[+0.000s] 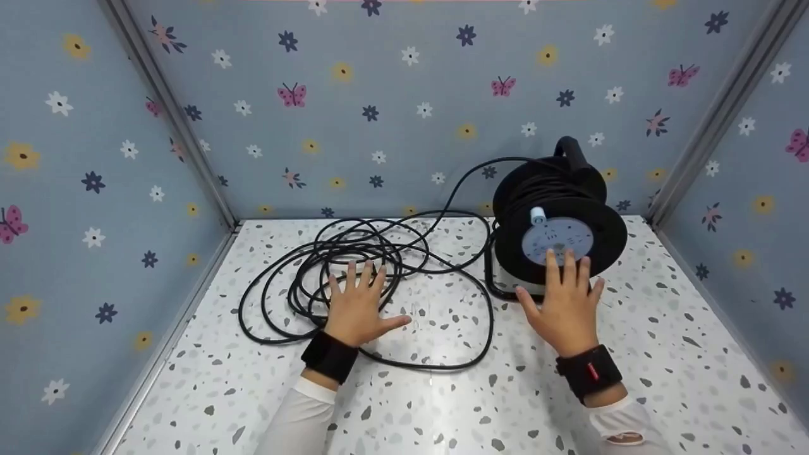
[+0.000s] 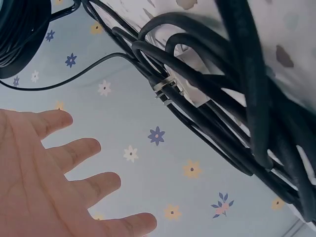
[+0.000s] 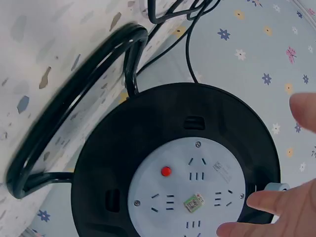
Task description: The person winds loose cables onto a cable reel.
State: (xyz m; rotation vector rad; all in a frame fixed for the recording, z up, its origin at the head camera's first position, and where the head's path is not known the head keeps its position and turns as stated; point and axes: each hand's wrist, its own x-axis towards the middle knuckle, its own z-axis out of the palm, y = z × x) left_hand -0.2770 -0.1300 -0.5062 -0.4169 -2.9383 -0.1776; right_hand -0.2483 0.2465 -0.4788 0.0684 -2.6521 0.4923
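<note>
A black cable reel (image 1: 607,234) stands at the back right on its tubular frame (image 3: 74,103), partly wound with cable. Its grey socket panel (image 3: 187,173) carries several outlets and a red button (image 3: 166,171). From the drum, black cable (image 1: 490,316) runs left into a loose heap of loops. My left hand (image 1: 357,309) is held with fingers spread above those loops; the left wrist view shows a white plug (image 2: 195,74) among the coils. With straight fingers, my right hand (image 1: 569,309) hovers in front of the reel. Whether it touches the reel I cannot tell.
Flower-patterned panels (image 1: 392,88) wall in the speckled white tabletop (image 1: 436,411) at the back and both sides. Metal posts (image 1: 170,120) stand at the corners. The reel's black handle (image 1: 572,153) rises near the back wall.
</note>
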